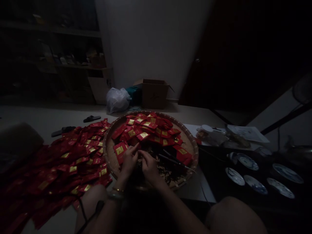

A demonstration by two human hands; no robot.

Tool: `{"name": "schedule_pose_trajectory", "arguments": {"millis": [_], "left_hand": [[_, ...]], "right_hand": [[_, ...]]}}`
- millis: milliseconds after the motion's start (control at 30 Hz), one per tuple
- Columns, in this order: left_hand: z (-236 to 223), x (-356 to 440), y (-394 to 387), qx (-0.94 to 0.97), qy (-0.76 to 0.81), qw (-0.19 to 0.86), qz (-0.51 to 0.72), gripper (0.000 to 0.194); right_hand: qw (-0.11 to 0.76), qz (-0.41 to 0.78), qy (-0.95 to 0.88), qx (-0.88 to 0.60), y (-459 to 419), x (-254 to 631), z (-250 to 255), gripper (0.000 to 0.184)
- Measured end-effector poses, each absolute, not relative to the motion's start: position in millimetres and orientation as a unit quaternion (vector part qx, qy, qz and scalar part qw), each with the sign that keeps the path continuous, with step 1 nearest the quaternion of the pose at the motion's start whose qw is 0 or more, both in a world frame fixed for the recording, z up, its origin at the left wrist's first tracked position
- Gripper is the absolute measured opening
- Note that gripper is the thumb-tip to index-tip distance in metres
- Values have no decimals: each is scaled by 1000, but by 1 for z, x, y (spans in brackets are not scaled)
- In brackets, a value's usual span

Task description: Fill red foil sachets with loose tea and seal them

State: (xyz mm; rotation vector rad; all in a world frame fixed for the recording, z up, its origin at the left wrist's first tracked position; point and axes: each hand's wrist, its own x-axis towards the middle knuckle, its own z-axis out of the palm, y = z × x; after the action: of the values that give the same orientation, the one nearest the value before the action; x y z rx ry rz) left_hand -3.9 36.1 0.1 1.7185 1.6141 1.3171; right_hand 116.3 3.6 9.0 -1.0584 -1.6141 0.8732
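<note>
My left hand [130,160] and my right hand [149,166] meet over the near part of a round woven tray [107,159]. Both have their thumbs and fingers pinched close together; whatever lies between them is too small and dark to make out. Loose dark bits, like dried leaves [168,174], are scattered on the tray below. A red packet with a gold label [120,151] lies just left of my left hand. Behind my fingers a heap of similar red packets [148,125] covers the tray's far half. Two slim dark tools [170,159] rest right of my right hand.
A wide pile of red packets [80,159] spreads over the floor at left, near dark slippers [92,119]. Beyond the tray stand a white plastic bag [118,99] and a cardboard box [155,95]. Several blue-and-white dishes [255,184] lie on a dark surface at right.
</note>
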Motion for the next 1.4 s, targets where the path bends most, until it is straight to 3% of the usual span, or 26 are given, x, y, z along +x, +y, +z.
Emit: {"name": "schedule_pose_trajectory", "arguments": {"millis": [100, 200, 300, 533, 767, 1000, 1100, 1233, 1400], "left_hand": [[-3, 1, 33, 630, 577, 193, 482, 46], [-4, 6, 28, 658, 558, 166, 478, 52], [-2, 13, 23, 676, 541, 136, 481, 52], [-1, 22, 16, 705, 507, 97, 487, 56], [-12, 30, 16, 767, 461, 96, 436, 50], [13, 15, 11, 782, 457, 64, 419, 53], [29, -6, 14, 761, 482, 55, 430, 49], [37, -24, 18, 820, 449, 209, 287, 47], [42, -13, 14, 802, 417, 378, 197, 59]], "right_hand": [[444, 367, -673, -464, 9, 118, 4, 41], [415, 452, -652, -445, 19, 120, 5, 39], [438, 561, -587, -386, 29, 124, 9, 42], [495, 659, -466, -322, 30, 132, 1, 49], [381, 755, -439, -303, 35, 137, 15, 66], [396, 655, -549, -336, 35, 147, 7, 68], [309, 533, -692, -377, 28, 156, 14, 60], [128, 380, -828, -392, 14, 166, 35, 44], [38, 326, -889, -320, 1, 171, 56, 33]]}}
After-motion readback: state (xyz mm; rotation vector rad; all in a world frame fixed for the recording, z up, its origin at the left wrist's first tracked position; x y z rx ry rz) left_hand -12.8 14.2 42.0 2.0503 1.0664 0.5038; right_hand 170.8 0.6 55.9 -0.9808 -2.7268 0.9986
